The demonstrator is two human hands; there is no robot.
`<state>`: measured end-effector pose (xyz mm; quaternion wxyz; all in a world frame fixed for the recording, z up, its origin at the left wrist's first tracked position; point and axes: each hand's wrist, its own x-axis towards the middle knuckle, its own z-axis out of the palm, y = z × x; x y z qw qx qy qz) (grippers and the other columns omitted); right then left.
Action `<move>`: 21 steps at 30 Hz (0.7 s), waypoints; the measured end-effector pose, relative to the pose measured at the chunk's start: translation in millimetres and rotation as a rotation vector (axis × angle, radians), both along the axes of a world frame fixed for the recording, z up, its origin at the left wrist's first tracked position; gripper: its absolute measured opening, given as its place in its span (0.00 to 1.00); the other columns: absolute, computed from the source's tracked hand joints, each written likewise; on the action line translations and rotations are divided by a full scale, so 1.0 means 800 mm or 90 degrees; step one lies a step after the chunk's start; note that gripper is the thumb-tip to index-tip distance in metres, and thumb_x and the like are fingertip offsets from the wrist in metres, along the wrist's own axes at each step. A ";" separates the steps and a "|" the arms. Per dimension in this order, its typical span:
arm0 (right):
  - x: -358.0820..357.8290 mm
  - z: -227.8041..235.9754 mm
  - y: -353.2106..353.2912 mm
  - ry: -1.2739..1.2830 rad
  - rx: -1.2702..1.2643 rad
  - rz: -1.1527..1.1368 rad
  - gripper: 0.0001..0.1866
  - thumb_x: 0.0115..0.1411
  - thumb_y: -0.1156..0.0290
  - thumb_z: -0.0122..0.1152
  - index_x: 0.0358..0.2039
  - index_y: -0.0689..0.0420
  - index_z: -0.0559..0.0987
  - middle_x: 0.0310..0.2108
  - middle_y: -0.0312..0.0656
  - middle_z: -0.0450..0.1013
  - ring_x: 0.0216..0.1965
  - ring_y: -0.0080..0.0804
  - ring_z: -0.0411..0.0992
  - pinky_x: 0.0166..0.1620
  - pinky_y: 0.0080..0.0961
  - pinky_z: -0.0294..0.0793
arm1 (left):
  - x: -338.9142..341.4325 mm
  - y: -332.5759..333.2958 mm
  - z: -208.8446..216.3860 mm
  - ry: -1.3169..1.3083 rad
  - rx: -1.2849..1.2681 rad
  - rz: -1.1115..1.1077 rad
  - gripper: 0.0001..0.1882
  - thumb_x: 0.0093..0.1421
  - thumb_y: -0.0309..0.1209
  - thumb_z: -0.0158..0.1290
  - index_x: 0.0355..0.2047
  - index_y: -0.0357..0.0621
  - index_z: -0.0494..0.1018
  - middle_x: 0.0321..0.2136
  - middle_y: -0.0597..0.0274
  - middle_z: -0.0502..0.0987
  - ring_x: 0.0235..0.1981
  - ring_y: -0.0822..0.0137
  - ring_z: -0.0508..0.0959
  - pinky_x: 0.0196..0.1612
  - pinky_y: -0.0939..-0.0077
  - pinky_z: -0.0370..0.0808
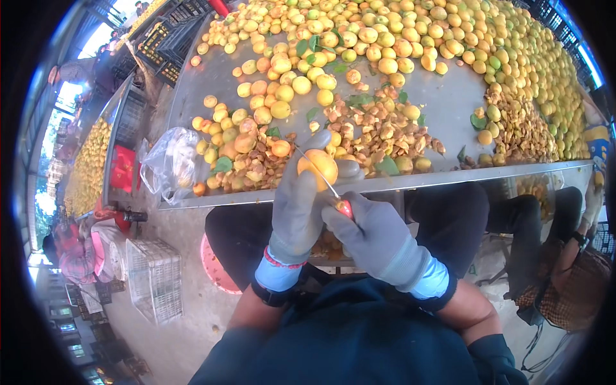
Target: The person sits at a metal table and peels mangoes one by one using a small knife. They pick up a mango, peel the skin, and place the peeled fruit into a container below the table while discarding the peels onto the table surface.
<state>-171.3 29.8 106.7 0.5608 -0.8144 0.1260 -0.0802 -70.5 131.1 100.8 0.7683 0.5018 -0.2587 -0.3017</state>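
Observation:
My left hand [294, 208], in a grey work glove, is closed around a round yellow-orange apricot [321, 168] just above the table's near edge. A small knife with a red handle [345, 208] is gripped in my right hand [372, 234], also gloved in grey. Its thin blade lies across the near side of the apricot; whether it has gone into the flesh I cannot tell. Behind my hands lies a heap of brownish cut fruit pieces [378, 131], with whole apricots [224, 128] beside it to the left.
A metal-topped table [212, 70] carries a great mound of apricots [410, 29] at its far side. More cut pieces [523, 131] lie at the right. A clear plastic bag [172, 165] hangs by the left corner. Below are a white crate [154, 279] and a pink basin [215, 266]. Another person [564, 276] sits at the right.

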 end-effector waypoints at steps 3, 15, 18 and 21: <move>0.008 -0.018 0.002 -0.010 -0.117 -0.029 0.22 0.64 0.55 0.52 0.28 0.65 0.71 0.18 0.54 0.70 0.26 0.54 0.72 0.30 0.41 0.70 | -0.014 -0.012 -0.016 0.228 -0.067 0.024 0.33 0.68 0.52 0.38 0.60 0.35 0.57 0.46 0.48 0.74 0.50 0.55 0.74 0.53 0.61 0.72; 0.013 -0.012 -0.006 0.163 0.316 -0.036 0.21 0.65 0.51 0.52 0.32 0.59 0.74 0.14 0.32 0.64 0.13 0.18 0.64 0.16 0.17 0.63 | -0.010 -0.019 -0.030 0.213 -0.033 0.010 0.33 0.68 0.53 0.39 0.62 0.38 0.56 0.41 0.51 0.75 0.47 0.56 0.76 0.50 0.66 0.74; 0.011 -0.022 -0.011 0.195 0.327 -0.044 0.21 0.65 0.52 0.51 0.33 0.60 0.74 0.15 0.33 0.65 0.14 0.19 0.64 0.16 0.18 0.63 | -0.012 -0.028 -0.035 0.378 -0.028 0.023 0.35 0.66 0.58 0.38 0.58 0.37 0.60 0.41 0.54 0.76 0.45 0.60 0.76 0.48 0.69 0.75; 0.009 0.014 -0.031 0.310 0.404 0.006 0.21 0.66 0.52 0.51 0.33 0.60 0.73 0.16 0.33 0.65 0.15 0.19 0.63 0.17 0.18 0.62 | 0.018 -0.014 -0.047 0.137 0.084 0.010 0.36 0.66 0.59 0.38 0.56 0.37 0.63 0.41 0.55 0.76 0.43 0.63 0.75 0.46 0.69 0.74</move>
